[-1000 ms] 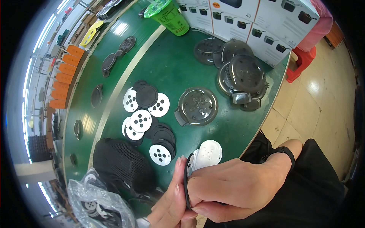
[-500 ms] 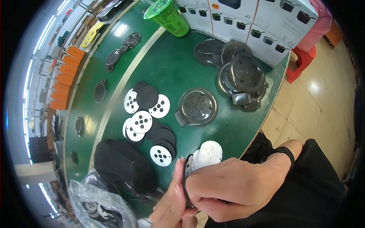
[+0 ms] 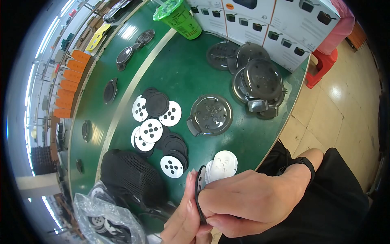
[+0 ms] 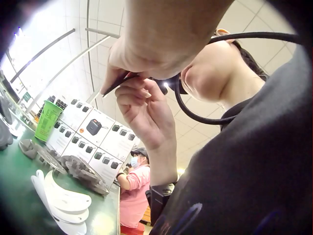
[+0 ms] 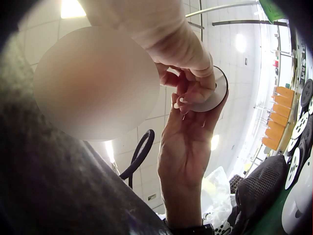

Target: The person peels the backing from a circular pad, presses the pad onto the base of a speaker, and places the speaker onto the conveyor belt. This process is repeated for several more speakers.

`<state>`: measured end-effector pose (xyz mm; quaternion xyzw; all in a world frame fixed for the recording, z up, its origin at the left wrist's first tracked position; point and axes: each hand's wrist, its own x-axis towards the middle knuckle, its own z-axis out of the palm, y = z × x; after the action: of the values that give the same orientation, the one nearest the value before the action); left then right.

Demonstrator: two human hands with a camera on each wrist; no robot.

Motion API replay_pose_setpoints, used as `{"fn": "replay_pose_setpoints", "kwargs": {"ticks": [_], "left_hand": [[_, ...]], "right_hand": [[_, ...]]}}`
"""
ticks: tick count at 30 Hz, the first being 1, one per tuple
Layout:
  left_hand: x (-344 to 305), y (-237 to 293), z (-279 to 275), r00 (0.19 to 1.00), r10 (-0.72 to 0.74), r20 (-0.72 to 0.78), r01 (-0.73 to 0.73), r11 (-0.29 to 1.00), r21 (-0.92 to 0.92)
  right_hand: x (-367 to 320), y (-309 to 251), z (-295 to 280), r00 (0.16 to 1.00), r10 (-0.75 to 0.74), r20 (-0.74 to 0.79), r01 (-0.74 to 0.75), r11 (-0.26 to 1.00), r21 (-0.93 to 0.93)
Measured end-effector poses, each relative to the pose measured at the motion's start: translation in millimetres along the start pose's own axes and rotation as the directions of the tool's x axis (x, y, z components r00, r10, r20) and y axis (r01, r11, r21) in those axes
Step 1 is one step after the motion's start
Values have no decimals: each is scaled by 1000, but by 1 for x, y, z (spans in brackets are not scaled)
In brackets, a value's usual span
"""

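Note:
In the head view a thin round disc with a black rim (image 3: 198,195) stands nearly edge-on between the two hands. My left hand (image 3: 180,223) holds it from behind, with long fingers laid along its back. Curled fingers of my right hand (image 3: 250,203) bear on its other side, and the right thumb is at the near edge. The right wrist view shows that side as a pale disc face (image 5: 208,104), partly covered by fingers. Just beyond the right knuckles lie overlapping white discs (image 3: 223,164) on the green table (image 3: 243,142).
A dark translucent lid (image 3: 212,114) lies mid-table, with stacked lids (image 3: 264,79) at the right edge. White and black discs (image 3: 151,130) form a pile on the left. Nearby are a black mesh bag (image 3: 130,175), a plastic bag (image 3: 87,207), a green cup (image 3: 178,20) and printed boxes (image 3: 252,24).
The dark parts on the strip beyond the pale divider have shifted slightly up and right. Both hands stay around the disc, with only tiny finger movements.

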<state>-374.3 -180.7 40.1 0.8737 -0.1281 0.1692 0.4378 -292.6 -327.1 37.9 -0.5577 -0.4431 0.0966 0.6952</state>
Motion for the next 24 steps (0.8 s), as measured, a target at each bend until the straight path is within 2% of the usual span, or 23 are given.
{"fn": "replay_pose_setpoints", "kwargs": {"ticks": [6,12,15,24], "left_hand": [[0,0,1,1000,2,-3,-2,1000,-5],[-1,0,-1,1000,2,9,-2,1000,-12],[0,-1,-1,1000,2,15,-2,1000,-15],[-1,-1,0,1000,5,30,-4,1000,-22]], "right_hand": [[0,1,-3,998,12,68,-12,1000,5],[0,3,0,1000,-26,17,25,998,50],[0,0,-2,999,7,41,-9,999,39],[-2,3,-1,999,-44,14,43,998,41]]}}
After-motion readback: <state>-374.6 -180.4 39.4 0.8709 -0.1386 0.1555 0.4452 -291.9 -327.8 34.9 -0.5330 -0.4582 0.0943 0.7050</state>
